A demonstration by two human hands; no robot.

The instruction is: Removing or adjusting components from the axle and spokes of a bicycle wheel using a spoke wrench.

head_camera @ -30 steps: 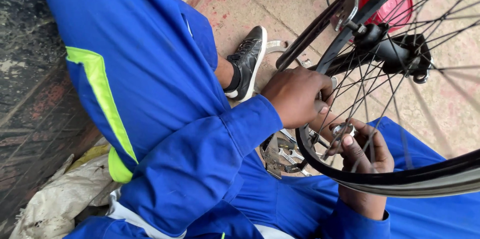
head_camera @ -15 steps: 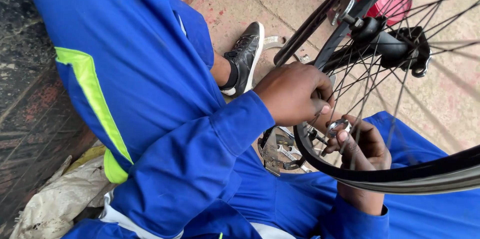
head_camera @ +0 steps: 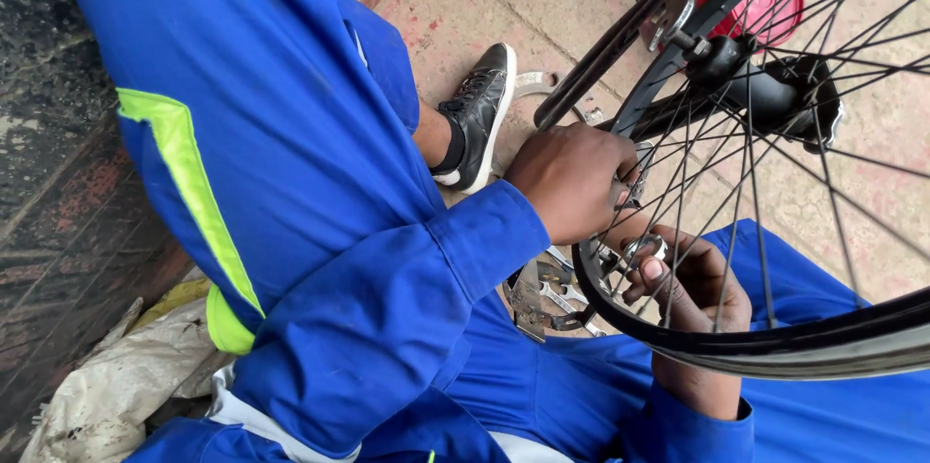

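Pink paving lies under a bike wheel [head_camera: 775,182]. Left hand [head_camera: 573,182] is curled tight on the spokes just inside the rim, and right hand [head_camera: 693,289] pinches a small silver tool [head_camera: 647,248] there too. One black shoe [head_camera: 477,114] rests left of the wheel.

Left hand [head_camera: 573,182] curled knuckles-up; right hand [head_camera: 693,284] just beside it, fingers [head_camera: 647,274] pinched

Glossy black rim [head_camera: 775,342], thin shiny metal spokes [head_camera: 746,163], matt blue cloth sleeve [head_camera: 387,318].
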